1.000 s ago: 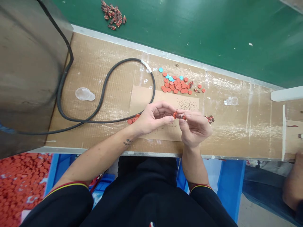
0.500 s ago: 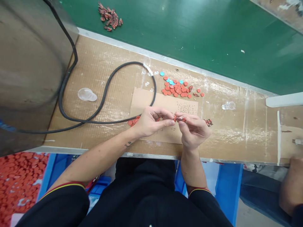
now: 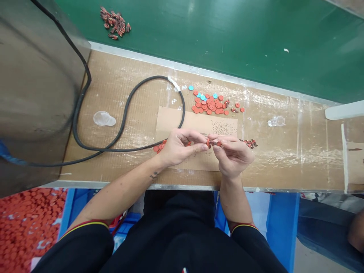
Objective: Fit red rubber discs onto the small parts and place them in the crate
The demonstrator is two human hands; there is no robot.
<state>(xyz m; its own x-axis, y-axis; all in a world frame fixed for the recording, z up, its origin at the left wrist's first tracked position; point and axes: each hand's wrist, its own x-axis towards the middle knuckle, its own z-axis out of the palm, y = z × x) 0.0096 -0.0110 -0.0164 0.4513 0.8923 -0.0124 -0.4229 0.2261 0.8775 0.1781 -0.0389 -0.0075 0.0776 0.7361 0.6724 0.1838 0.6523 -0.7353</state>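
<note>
Over the cardboard-covered bench, my left hand (image 3: 182, 147) pinches a small red disc (image 3: 208, 143) between thumb and fingertips. My right hand (image 3: 234, 153) is closed on a small dark-red moulded piece (image 3: 215, 143), its end touching the disc. The fingers hide much of both parts. Beneath the hands lies a flat cardboard sheet (image 3: 182, 117) with a patch of tiny dark specks (image 3: 223, 127). Partly behind my left hand is a small group of red discs (image 3: 159, 147). More dark-red pieces (image 3: 250, 143) lie just beyond my right hand.
Red discs (image 3: 210, 105) and several blue ones (image 3: 202, 97) lie behind the sheet. A black cable (image 3: 125, 102) loops across the left. Clear plastic pieces (image 3: 104, 118) sit on the bench. Beyond is a green surface (image 3: 199, 34) bearing dark-red pieces (image 3: 115, 23). Red discs fill a container (image 3: 31, 223) lower left.
The pile on the green surface has shifted left relative to the bench. The view has turned slightly. My hands keep nearly the same pose, with disc and piece still touching.
</note>
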